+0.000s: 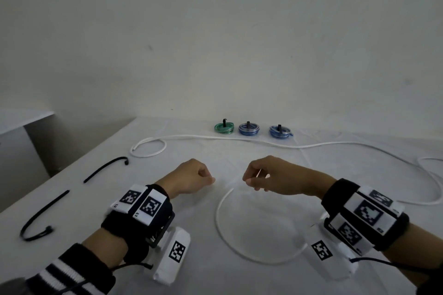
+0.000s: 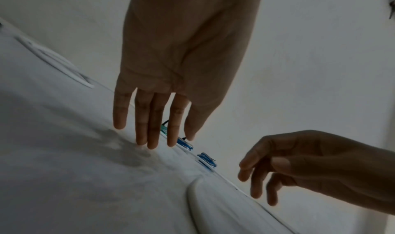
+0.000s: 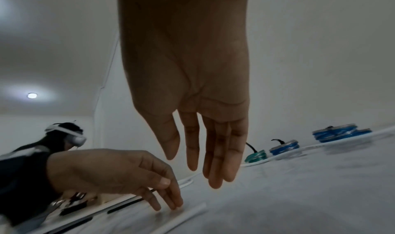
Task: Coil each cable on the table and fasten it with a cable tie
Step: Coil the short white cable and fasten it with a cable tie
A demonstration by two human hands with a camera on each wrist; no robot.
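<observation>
Nearest, flat on the white-covered table (image 1: 239, 278): first loose curve of the long thin white cable (image 1: 218, 219), not yet coiled or tied. Just beyond, left hand (image 1: 191, 178) and right hand (image 1: 266, 177) over its free end, fingers relaxed, gripping nothing. Leftward, two spare black cable ties (image 1: 105, 167). Farthest: small green cable coil (image 1: 224, 127) and two blue cable coils (image 1: 248, 128), already tied. Probably one cable left.

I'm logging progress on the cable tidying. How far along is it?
Done: three tied coils at the table's far edge, a green coil and two blue coils. In hand: nothing held; the left hand and right hand hover open over the white cable. Left: coiling and tying it, with black cable ties waiting.
</observation>
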